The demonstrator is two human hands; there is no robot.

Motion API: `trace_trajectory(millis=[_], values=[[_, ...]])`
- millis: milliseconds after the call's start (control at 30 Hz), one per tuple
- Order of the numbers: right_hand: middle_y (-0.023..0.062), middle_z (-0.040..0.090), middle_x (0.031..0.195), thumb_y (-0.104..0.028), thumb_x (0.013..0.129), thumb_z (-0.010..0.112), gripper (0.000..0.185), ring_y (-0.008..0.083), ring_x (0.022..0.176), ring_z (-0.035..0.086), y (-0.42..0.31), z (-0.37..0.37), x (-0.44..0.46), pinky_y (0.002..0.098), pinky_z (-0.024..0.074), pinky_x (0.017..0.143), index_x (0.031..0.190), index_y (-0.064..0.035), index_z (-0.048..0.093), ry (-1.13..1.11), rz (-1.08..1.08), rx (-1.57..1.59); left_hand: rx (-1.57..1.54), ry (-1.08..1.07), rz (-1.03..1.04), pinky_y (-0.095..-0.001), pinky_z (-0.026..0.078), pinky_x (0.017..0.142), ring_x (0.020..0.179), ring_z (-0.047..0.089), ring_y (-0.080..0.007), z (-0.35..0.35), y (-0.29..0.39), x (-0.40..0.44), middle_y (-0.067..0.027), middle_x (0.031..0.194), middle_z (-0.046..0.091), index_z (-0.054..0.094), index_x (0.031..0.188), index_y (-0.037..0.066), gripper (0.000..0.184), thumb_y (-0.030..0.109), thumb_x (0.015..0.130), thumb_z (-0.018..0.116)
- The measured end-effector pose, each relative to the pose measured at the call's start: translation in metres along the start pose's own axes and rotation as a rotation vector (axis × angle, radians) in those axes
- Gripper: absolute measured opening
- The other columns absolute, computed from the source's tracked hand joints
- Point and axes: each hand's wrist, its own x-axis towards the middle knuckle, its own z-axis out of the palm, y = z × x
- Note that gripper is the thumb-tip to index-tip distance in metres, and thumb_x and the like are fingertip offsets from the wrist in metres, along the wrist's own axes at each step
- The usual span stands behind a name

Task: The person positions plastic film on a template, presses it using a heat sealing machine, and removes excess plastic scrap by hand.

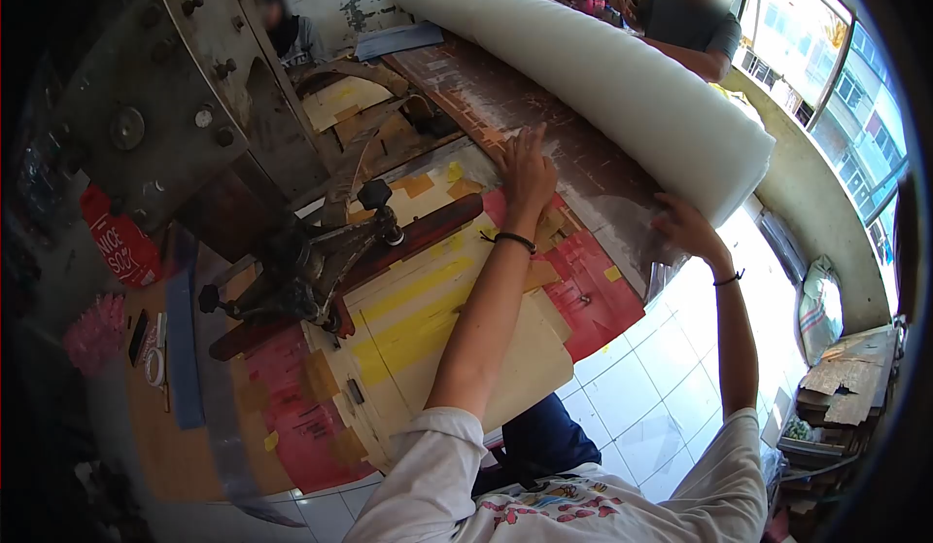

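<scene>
My left hand [529, 169] lies with its fingers spread at the edge of a worn brown board [544, 115], beyond the red and cream sheets. My right hand [688, 227] is at the near end of a thick white roll [603, 81], its fingers apart beside the roll's lower edge. The roll rests lengthwise on the brown board. Beneath my left forearm lies a cream board [457, 334] with yellow strips, between red sheets [593, 295]. A dark metal clamp frame [321, 266] stands left of my left hand.
A large metal machine [185, 105] stands at the left. One person [690, 28] is behind the roll, another [292, 37] at the back left. A ruler, tape roll [155, 366] and blue strip [183, 349] lie at the lower left. Stacked boards [846, 387] and a sack [821, 305] are at the right.
</scene>
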Motion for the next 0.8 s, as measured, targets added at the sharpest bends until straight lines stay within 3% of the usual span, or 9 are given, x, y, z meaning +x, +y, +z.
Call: trace_trajectory(millis=[67, 133, 200, 300, 400, 533, 600, 733, 800], values=[[0.0112, 0.071, 0.117, -0.022, 0.100, 0.067, 0.046, 0.0238, 0.096, 0.070, 0.004, 0.003, 0.003, 0.0353, 0.0561, 0.085, 0.141, -0.0027, 0.057, 0.077, -0.143, -0.246, 0.064, -0.186, -0.062, -0.0580, 0.022, 0.121, 0.144, 0.041, -0.0373, -0.004, 0.006, 0.000, -0.0151, 0.150, 0.053, 0.067, 0.135, 0.015, 0.045, 0.032, 0.094, 0.059], [0.0159, 0.068, 0.126, -0.020, 0.099, 0.067, 0.041, 0.0314, 0.113, 0.067, -0.051, 0.006, -0.007, 0.0403, 0.0530, 0.098, 0.136, -0.0016, 0.061, 0.168, -0.261, -0.525, 0.096, -0.274, -0.084, -0.0601, 0.020, 0.122, 0.146, 0.039, -0.0382, -0.012, 0.013, 0.001, -0.0141, 0.150, 0.054, 0.073, 0.126, 0.017, 0.041, 0.039, 0.095, 0.061], [0.0194, 0.063, 0.135, -0.019, 0.100, 0.065, 0.037, 0.0352, 0.124, 0.060, -0.098, 0.016, 0.002, 0.0431, 0.0467, 0.107, 0.133, -0.0012, 0.063, 0.210, -0.404, -0.428, 0.092, -0.275, -0.074, -0.0631, 0.018, 0.122, 0.147, 0.037, -0.0408, -0.020, 0.020, 0.000, -0.0147, 0.150, 0.054, 0.077, 0.116, 0.015, 0.038, 0.043, 0.094, 0.063], [0.0218, 0.059, 0.142, -0.021, 0.104, 0.058, 0.035, 0.0385, 0.132, 0.055, -0.126, 0.040, 0.068, 0.0449, 0.0420, 0.114, 0.133, -0.0008, 0.062, 0.205, -0.542, -0.413, 0.133, -0.276, -0.077, -0.0598, 0.019, 0.122, 0.144, 0.041, -0.0367, -0.018, 0.019, 0.000, -0.0120, 0.145, 0.058, 0.074, 0.124, 0.019, 0.047, 0.051, 0.091, 0.065], [0.0248, 0.056, 0.144, -0.032, 0.107, 0.048, 0.044, 0.0412, 0.134, 0.054, -0.141, 0.069, 0.168, 0.0460, 0.0401, 0.116, 0.137, -0.0013, 0.059, 0.008, -0.481, -0.371, 0.154, -0.303, -0.048, -0.0582, 0.020, 0.122, 0.143, 0.040, -0.0386, -0.018, 0.017, 0.002, -0.0138, 0.146, 0.056, 0.068, 0.133, 0.016, 0.057, 0.052, 0.089, 0.067], [0.0253, 0.050, 0.152, -0.046, 0.107, 0.043, 0.057, 0.0417, 0.141, 0.048, -0.149, 0.110, 0.267, 0.0527, 0.0376, 0.117, 0.146, -0.0056, 0.052, -0.180, -0.235, -0.402, 0.177, -0.246, -0.114, -0.0548, 0.016, 0.125, 0.149, 0.033, -0.0419, -0.011, 0.015, 0.002, -0.0255, 0.154, 0.045, 0.052, 0.142, -0.004, 0.079, 0.051, 0.087, 0.068], [0.0229, 0.038, 0.161, -0.053, 0.107, 0.038, 0.063, 0.0406, 0.150, 0.034, -0.158, 0.131, 0.271, 0.0580, 0.0264, 0.122, 0.153, -0.0113, 0.044, -0.088, -0.212, -0.554, 0.264, -0.202, -0.167, -0.0532, 0.012, 0.127, 0.152, 0.027, -0.0433, -0.007, 0.015, 0.001, -0.0320, 0.157, 0.038, 0.043, 0.144, -0.014, 0.089, 0.050, 0.088, 0.067], [0.0164, 0.019, 0.172, -0.059, 0.107, 0.030, 0.067, 0.0379, 0.160, 0.012, -0.149, 0.157, 0.303, 0.0648, 0.0067, 0.126, 0.162, -0.0207, 0.035, -0.099, -0.269, -0.580, 0.345, -0.224, -0.166, -0.0533, 0.007, 0.128, 0.156, 0.020, -0.0438, 0.000, 0.008, 0.004, -0.0370, 0.160, 0.030, 0.033, 0.148, -0.020, 0.095, 0.049, 0.090, 0.063], [0.0172, 0.019, 0.172, -0.059, 0.107, 0.029, 0.068, 0.0380, 0.159, 0.013, -0.148, 0.158, 0.304, 0.0636, 0.0081, 0.126, 0.162, -0.0210, 0.034, -0.093, -0.302, -0.561, 0.326, -0.261, -0.183, -0.0535, 0.006, 0.128, 0.156, 0.019, -0.0443, 0.004, 0.006, 0.004, -0.0376, 0.161, 0.028, 0.029, 0.151, -0.020, 0.097, 0.049, 0.091, 0.061]])
